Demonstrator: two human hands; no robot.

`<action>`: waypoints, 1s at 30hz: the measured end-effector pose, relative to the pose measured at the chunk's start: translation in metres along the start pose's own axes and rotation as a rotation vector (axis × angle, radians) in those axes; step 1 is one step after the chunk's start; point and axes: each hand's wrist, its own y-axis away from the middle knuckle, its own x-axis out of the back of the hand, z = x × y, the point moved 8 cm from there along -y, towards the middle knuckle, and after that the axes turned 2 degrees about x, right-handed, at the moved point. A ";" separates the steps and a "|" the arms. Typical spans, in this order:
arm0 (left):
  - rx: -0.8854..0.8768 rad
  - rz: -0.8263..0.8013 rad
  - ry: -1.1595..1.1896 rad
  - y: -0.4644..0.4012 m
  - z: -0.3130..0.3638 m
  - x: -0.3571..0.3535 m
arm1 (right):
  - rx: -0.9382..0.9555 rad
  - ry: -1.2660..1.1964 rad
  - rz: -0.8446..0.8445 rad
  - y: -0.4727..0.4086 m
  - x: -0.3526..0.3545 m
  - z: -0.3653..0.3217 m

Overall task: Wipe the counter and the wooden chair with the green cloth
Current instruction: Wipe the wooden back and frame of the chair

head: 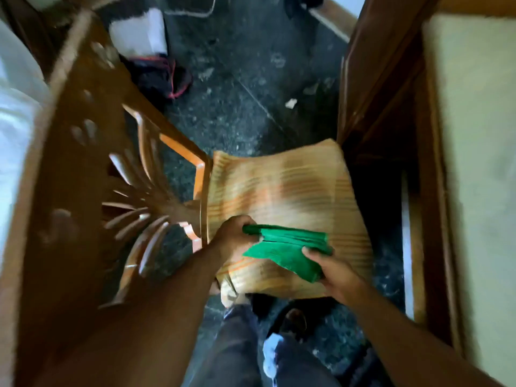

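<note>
The green cloth (282, 250) is folded and held above the striped orange seat cushion (282, 188) of the wooden chair (195, 160). My left hand (233, 238) grips the cloth's left end. My right hand (333, 270) pinches its lower right corner. The chair's carved wooden back (83, 152) rises at the left, blurred by motion. The pale counter top (474, 135) with its dark wooden edge runs down the right side.
The dark speckled floor (237, 107) shows beyond the chair, with a scrap of paper (290, 103) and a black and red bag (159, 76) on it. My legs and shoes (273, 356) stand just below the seat. White fabric (14, 113) lies at far left.
</note>
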 end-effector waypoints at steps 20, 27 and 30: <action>0.108 0.634 0.145 0.258 -0.017 0.334 | 0.515 0.560 -0.252 0.213 -0.315 -0.132; -0.396 0.480 -0.393 0.157 0.086 0.358 | 0.553 0.693 0.010 0.210 -0.391 -0.116; -0.450 0.406 -0.609 0.108 0.122 0.345 | 0.567 0.763 0.122 0.197 -0.404 -0.144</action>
